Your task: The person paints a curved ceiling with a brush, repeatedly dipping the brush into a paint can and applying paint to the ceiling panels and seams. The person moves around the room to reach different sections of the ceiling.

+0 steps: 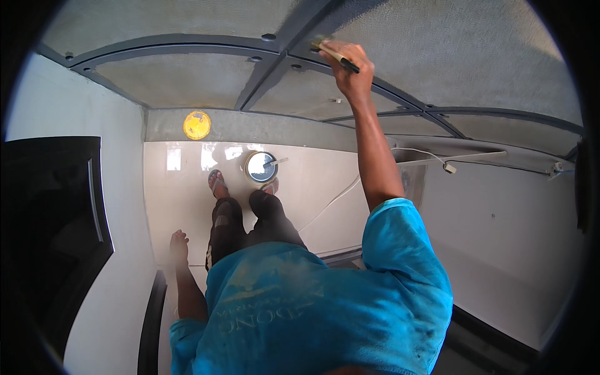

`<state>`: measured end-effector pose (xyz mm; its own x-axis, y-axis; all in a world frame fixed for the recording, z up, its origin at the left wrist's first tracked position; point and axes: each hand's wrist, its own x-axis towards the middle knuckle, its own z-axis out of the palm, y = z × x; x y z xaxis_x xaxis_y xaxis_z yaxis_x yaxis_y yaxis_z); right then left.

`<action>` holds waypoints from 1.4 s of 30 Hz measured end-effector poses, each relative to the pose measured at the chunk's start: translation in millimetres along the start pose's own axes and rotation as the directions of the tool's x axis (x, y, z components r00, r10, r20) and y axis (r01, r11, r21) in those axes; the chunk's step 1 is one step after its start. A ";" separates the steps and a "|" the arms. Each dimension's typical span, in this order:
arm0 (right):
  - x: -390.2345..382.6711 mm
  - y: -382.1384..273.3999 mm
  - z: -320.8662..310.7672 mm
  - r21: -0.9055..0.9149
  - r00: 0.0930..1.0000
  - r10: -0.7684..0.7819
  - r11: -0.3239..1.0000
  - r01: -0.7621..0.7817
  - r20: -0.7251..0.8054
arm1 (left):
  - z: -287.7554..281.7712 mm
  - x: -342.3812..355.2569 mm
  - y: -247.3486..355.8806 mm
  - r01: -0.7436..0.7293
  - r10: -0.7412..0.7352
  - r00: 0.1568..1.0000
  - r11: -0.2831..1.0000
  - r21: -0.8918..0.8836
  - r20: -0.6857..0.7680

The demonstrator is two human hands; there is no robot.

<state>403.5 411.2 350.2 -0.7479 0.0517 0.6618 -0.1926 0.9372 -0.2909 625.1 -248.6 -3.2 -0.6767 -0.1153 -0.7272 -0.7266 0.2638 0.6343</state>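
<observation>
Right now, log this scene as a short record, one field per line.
Right hand: raised, gripping the brush
Brush: bristle end at the wall, near crossing dark bars
Left hand: lowered, nothing visible in it
Bucket: on the floor by the right foot; pale handle sticking out
Disc: yellow, round, at the wall's foot, left of the bucket
Cord: pale, trailing over the floor

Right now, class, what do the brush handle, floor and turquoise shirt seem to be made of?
Brush handle: probably wood, going by its pale tan colour, with a dark end; plastic is possible.
Floor: likely glazed tile, glossy, since it mirrors bright patches.
Turquoise shirt: cloth, matte, shown by soft folds.
</observation>
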 end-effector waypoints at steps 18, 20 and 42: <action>-469.2 -12.2 170.5 0.047 0.499 0.799 0.515 -0.856 0.336 | 112.8 -112.8 7.7 -0.043 -0.210 0.941 0.704 0.709 0.266; -531.8 -5.7 217.4 0.004 0.432 0.808 0.470 -0.883 0.400 | 134.7 -123.9 -19.9 -0.104 -0.202 0.937 0.617 0.780 0.285; -644.2 4.7 318.0 0.087 0.541 0.761 0.550 -0.831 0.357 | 197.5 -125.3 -63.8 -0.096 -0.104 0.983 0.416 0.904 0.152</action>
<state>682.4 272.5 -297.2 -0.7783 0.6182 -0.1097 0.4599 0.4424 -0.7699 779.7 -61.8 -4.3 -0.5715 0.0050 -0.8206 -0.1296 0.9869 0.0962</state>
